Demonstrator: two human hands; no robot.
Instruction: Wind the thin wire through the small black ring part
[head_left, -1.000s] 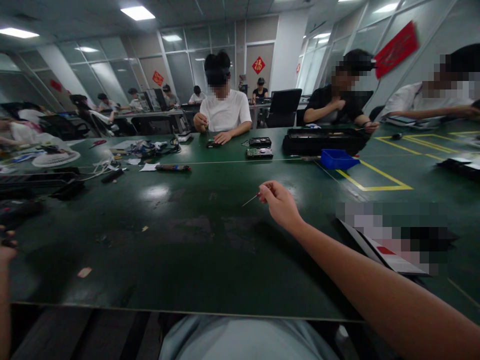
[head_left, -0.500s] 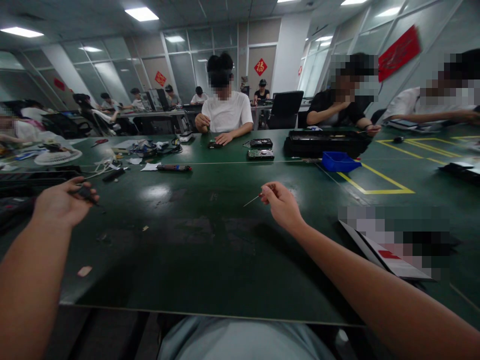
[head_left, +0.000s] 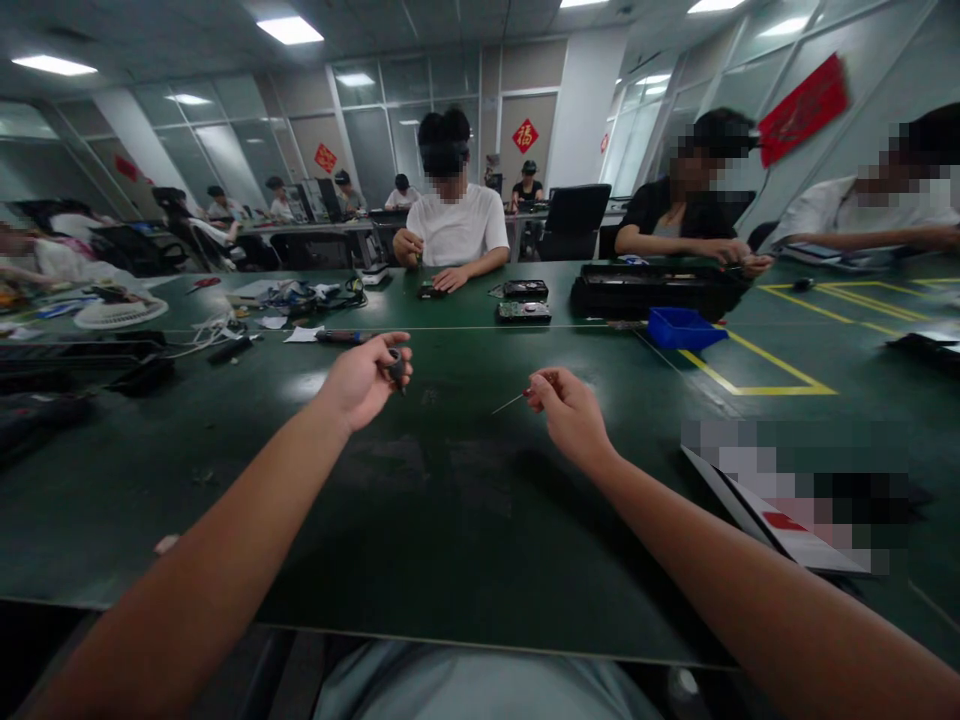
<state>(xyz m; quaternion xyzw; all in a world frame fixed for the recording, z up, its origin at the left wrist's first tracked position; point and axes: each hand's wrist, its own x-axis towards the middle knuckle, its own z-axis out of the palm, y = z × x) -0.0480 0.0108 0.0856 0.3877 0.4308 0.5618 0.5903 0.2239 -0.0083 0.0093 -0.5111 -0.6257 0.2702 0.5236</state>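
Note:
My left hand (head_left: pixel 364 384) is raised over the middle of the green table (head_left: pixel 405 560), its fingers curled round a small dark object (head_left: pixel 396 368) with a narrow tip pointing down; its exact kind cannot be made out. To the right, my right hand (head_left: pixel 570 415) is closed on a thin screwdriver (head_left: pixel 510 404). The slim metal shaft points left and slightly down, and the fingers hide most of the reddish handle. A gap lies between the two hands. Behind my left hand, a dark pen-shaped tool (head_left: pixel 339 336) lies partly covered.
Two hard drives (head_left: pixel 523 313) lie across the table, before a person (head_left: pixel 457 225) in white. Right of them are a long black casing (head_left: pixel 652 290) and a blue bin (head_left: pixel 682 328). A pixelated booklet (head_left: pixel 780 500) lies near my right forearm. Cables and parts (head_left: pixel 292 297) are at left.
My left hand has swung from the far left to the table's middle, carrying the dark object. My right hand stays nearly in place. A co-worker at right has lowered a hand.

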